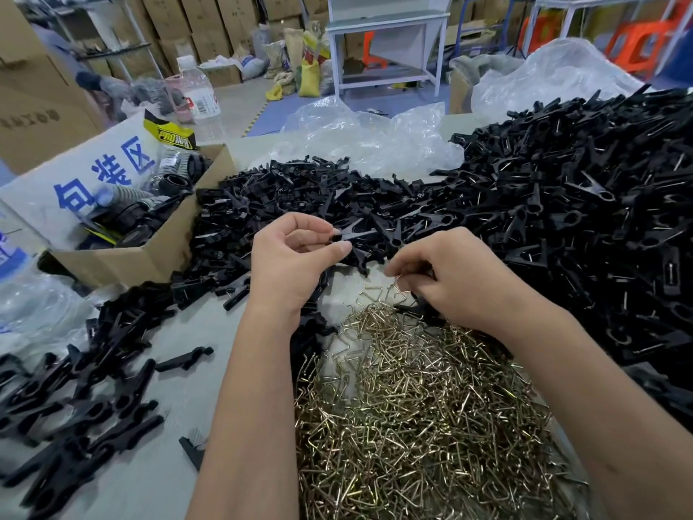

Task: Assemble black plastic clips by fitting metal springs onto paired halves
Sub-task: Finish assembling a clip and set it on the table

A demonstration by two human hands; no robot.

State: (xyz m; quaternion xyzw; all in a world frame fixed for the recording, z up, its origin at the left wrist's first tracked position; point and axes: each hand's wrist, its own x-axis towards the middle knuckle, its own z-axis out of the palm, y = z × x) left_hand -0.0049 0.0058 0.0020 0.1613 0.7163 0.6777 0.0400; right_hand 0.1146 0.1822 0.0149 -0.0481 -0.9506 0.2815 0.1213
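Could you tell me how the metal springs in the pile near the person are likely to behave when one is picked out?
The metal springs are thin bent wire, so each probably feels light and stiff. They lie interlocked in the heap, so one pulled by the right hand may well drag neighbours along. The angular bends suggest they would not roll, though smooth wire could slip from the fingers.

Your right hand (461, 279) curls over whatever it grips, so its fingers (403, 266) hide all but a glint of wire. Your left hand (296, 257) covers the near end of the clip half (354, 234). The spring pile (412, 407) runs off the bottom edge, the black clip heap (581, 204) off the right edge. Upper left, the bottle (198, 91) label is too blurred to read.
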